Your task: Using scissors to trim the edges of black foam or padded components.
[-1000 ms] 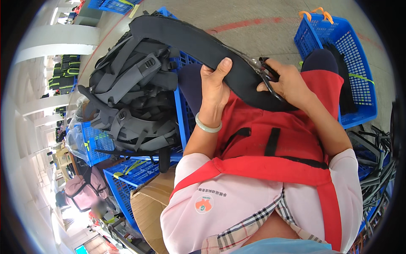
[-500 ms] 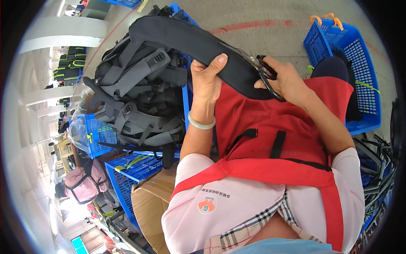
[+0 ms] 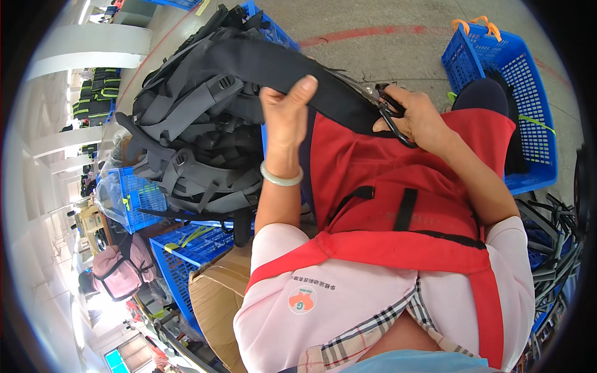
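A long, curved black padded strap (image 3: 261, 65) stretches across in front of me, its far end above a heap of similar straps. My left hand (image 3: 287, 112) grips its near edge, thumb on top and fingers hidden underneath. In my right hand (image 3: 418, 117) is a pair of scissors (image 3: 371, 93) with black handles, my fingers through the loops. The metal blades lie along the far edge of the strap, where thin loose threads show. Whether the blades are parted I cannot make out. The strap's right end lies under the scissors, above my red apron (image 3: 398, 168).
Grey and black padded straps with buckles (image 3: 205, 124) are heaped on a blue crate at left. Another blue crate (image 3: 541, 137) with orange ties stands at right. Below left are a blue basket (image 3: 186, 248) and a cardboard box (image 3: 214, 298). Dark strips (image 3: 550, 248) pile up at lower right.
My left hand and the strap have shifted a little to the left. The strap's far end is blurred by motion. My right hand and the scissors have moved only slightly left.
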The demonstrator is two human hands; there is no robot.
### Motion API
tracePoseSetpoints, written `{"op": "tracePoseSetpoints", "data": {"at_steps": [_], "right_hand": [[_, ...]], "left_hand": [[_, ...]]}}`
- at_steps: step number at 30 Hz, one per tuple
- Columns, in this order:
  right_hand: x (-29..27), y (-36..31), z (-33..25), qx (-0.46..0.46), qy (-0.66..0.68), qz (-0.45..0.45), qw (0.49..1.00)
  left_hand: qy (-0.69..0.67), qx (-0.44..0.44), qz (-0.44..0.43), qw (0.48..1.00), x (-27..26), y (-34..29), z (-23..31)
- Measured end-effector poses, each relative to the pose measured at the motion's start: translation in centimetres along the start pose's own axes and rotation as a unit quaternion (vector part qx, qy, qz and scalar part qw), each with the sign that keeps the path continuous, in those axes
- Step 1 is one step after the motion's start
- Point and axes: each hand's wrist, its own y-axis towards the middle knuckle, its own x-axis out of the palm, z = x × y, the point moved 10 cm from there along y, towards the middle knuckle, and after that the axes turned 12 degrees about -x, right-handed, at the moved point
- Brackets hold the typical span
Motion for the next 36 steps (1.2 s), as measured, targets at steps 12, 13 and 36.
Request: {"op": "tracePoseSetpoints", "data": {"at_steps": [12,13,36], "right_hand": [[0.7,-0.2,-0.1,0.002,-0.02,0.029,0.999],[0.4,-0.1,-0.5,-0.019,-0.024,0.046,0.999],[0.4,0.3,-1.0,0.03,-0.001,0.01,1.0]], "left_hand": [[-0.043,-0.059,0.014,0.997,0.6,-0.8,-2.4],[-0.047,-0.056,0.006,0.997,0.9,-0.7,-2.5],[-0.044,-0.037,-0.03,0.998,0.8,-0.6,-2.2]]}}
